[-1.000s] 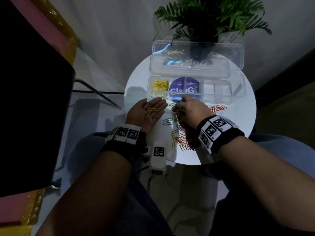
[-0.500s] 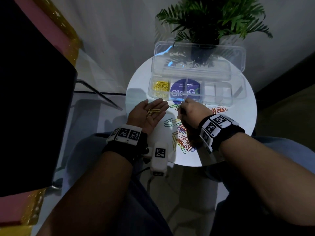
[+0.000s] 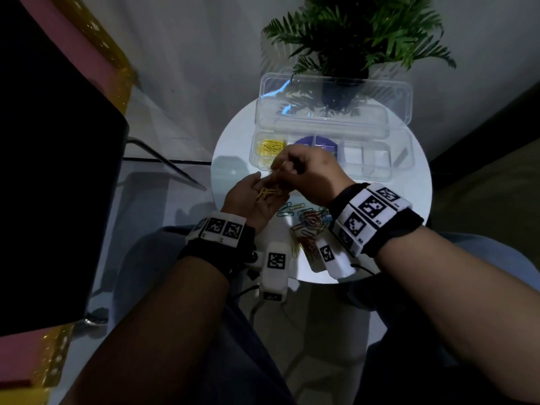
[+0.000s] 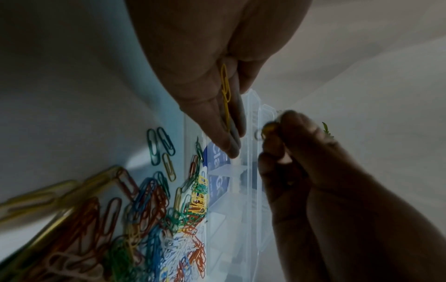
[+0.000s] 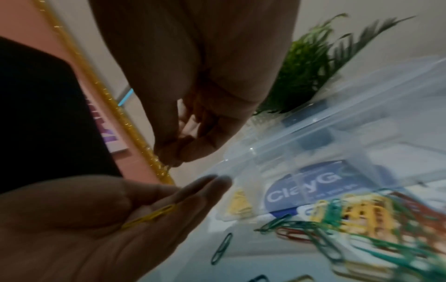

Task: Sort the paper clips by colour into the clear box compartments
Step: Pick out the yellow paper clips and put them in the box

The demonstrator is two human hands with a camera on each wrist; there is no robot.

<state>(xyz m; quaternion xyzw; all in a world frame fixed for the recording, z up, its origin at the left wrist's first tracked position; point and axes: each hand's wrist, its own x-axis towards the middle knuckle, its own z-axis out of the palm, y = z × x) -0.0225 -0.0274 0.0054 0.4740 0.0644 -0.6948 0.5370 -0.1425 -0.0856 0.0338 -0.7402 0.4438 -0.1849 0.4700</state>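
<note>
Head cam: 2 yellow clips (image 3: pixel 267 193) on left palm (image 3: pixel 253 200).

All three views are dim and a little grainy. In the head view the round white table (image 3: pixel 415 200) is the brightest area, and the arms near the bottom edge are almost dark. A pale blue glare lies on the open lid (image 3: pixel 333 97) of the clear box. The right wrist view is strongly blurred; the left wrist view is blurred at its lower left corner.
</note>
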